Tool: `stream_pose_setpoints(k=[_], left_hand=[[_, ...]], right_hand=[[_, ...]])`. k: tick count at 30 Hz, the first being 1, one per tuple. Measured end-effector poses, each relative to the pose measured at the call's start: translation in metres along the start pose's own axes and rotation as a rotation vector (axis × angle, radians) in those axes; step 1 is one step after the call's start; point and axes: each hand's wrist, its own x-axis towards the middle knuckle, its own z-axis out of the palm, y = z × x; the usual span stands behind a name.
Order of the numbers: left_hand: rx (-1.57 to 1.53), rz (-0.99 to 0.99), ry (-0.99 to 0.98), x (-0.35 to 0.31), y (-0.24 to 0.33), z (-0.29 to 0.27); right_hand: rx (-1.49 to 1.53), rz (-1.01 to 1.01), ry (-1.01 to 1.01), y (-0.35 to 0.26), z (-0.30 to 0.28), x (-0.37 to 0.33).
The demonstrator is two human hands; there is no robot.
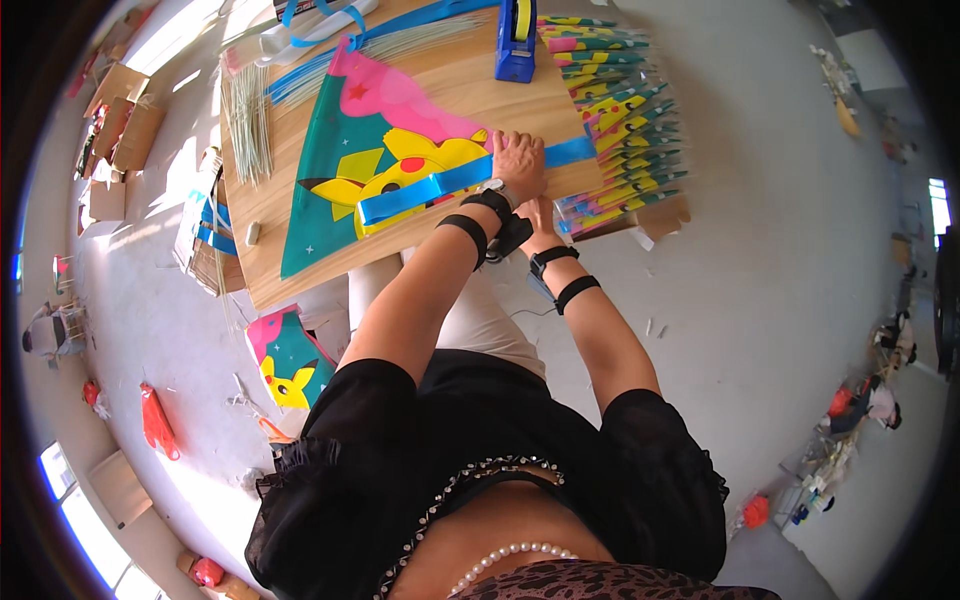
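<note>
1. One teal and pink triangular kite sheet (345, 175) with a yellow cartoon figure lies flat on the wooden table (500, 100), upper centre of the frame.
2. The left hand (518, 160) presses flat, fingers spread, on a blue strip (460, 180) crossing the sheet.
3. The right hand (540, 215) sits mostly hidden at the table edge; its grip cannot be told.

We see a small wooden table (440, 85) carrying a teal, pink and yellow kite sheet (375, 165), a blue tape dispenser (516, 40) and a bundle of thin pale sticks (247, 120). A stack of folded kites (615, 110) overhangs its right edge.
</note>
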Motion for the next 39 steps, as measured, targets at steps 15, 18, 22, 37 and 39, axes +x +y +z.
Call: stream_pose_setpoints(k=[15,18,22,37,39], left_hand=[[-0.169,-0.101,0.043,0.037,-0.023,0.010],[-0.583,-0.157,0.209,0.019,-0.039,-0.003],[-0.908,-0.154,0.499,-0.021,-0.069,-0.041],[-0.604,-0.659,0.646,-0.214,-0.200,-0.048],[-0.482,-0.621,0.641,-0.221,-0.204,-0.047]], right_hand=[[-0.041,0.003,-0.012,-0.016,-0.017,-0.001],[-0.054,0.048,-0.038,-0.020,-0.015,0.003],[-0.070,0.058,0.075,-0.012,-0.010,0.001],[-0.030,0.053,0.044,-0.022,-0.019,0.005],[-0.042,0.040,0.044,-0.022,-0.020,0.005]])
